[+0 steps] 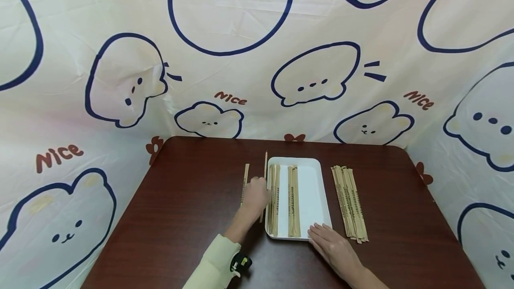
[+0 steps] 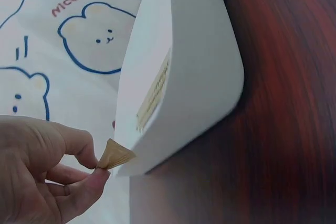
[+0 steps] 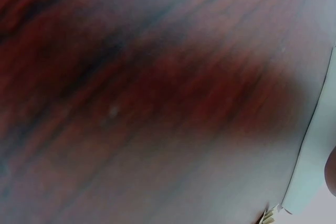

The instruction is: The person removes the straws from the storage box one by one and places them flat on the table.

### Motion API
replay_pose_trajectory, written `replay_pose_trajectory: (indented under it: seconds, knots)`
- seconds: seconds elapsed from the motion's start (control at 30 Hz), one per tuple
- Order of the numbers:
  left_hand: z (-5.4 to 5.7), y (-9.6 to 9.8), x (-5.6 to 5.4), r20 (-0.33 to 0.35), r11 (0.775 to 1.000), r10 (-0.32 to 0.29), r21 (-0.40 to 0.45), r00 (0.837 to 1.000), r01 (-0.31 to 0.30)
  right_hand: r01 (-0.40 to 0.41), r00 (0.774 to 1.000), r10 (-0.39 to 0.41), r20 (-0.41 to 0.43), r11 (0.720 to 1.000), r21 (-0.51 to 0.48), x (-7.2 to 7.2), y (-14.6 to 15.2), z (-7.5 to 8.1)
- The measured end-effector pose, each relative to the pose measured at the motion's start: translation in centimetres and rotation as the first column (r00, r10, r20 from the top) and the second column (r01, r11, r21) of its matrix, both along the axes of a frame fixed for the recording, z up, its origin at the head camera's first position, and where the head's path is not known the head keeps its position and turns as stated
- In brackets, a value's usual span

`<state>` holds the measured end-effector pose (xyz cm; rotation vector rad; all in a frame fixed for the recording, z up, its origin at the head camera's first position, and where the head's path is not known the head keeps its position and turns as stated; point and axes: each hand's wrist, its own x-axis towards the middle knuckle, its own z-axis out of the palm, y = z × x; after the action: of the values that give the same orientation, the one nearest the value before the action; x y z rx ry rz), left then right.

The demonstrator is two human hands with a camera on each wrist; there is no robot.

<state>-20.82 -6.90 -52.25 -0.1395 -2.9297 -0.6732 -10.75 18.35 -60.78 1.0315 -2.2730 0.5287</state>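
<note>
My left hand (image 1: pixel 256 194) is just outside the left edge of the white tray (image 1: pixel 314 191). Its thumb and fingers pinch a slim brown paper packet (image 2: pixel 115 155), like wrapped chopsticks, seen as a thin strip along the tray's side in the head view. Another such packet (image 1: pixel 246 175) lies on the table left of the hand, partly covered by it. Inside the tray, one row of printed packets (image 1: pixel 274 202) runs along the left wall and a second row (image 1: pixel 294 202) lies near the middle. My right hand (image 1: pixel 332 249) rests with extended fingers on the tray's near right corner.
To the right of the tray, a fanned pile of the same packets (image 1: pixel 350 204) lies on the dark wooden table (image 1: pixel 401 217). A light curtain (image 1: pixel 257 75) with cartoon bears hangs behind the table and along both sides.
</note>
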Motion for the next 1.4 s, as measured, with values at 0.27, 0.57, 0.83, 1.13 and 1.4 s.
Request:
replay_pose_trajectory:
  seconds: [0.27,0.57,0.83,1.13,1.4]
  knots:
    - [-1.6,-2.0,-0.1,0.001,0.998,0.035,-0.056,0.999,-0.035,0.001,1.000,-0.001,-0.013,1.000,-0.003,0.1,-0.1,-0.1]
    - [-3.0,-3.0,0.0,0.027,0.994,0.055,-0.096,0.998,-0.053,0.006,1.000,-0.006,0.003,1.000,0.016,0.0,0.1,-0.2]
    - [-3.6,-3.5,0.0,0.055,0.990,0.061,-0.131,0.997,-0.053,0.009,1.000,-0.009,0.002,1.000,0.021,-0.1,0.2,-0.1]
    - [-3.9,-3.9,0.0,0.076,0.988,0.085,-0.138,0.994,-0.074,0.007,1.000,-0.007,0.005,1.000,0.013,0.0,0.2,-0.2]
    - [-4.3,-4.2,-0.2,0.063,0.983,0.098,-0.162,0.993,-0.087,0.007,1.000,-0.007,0.004,1.000,0.005,-0.1,0.1,-0.2]
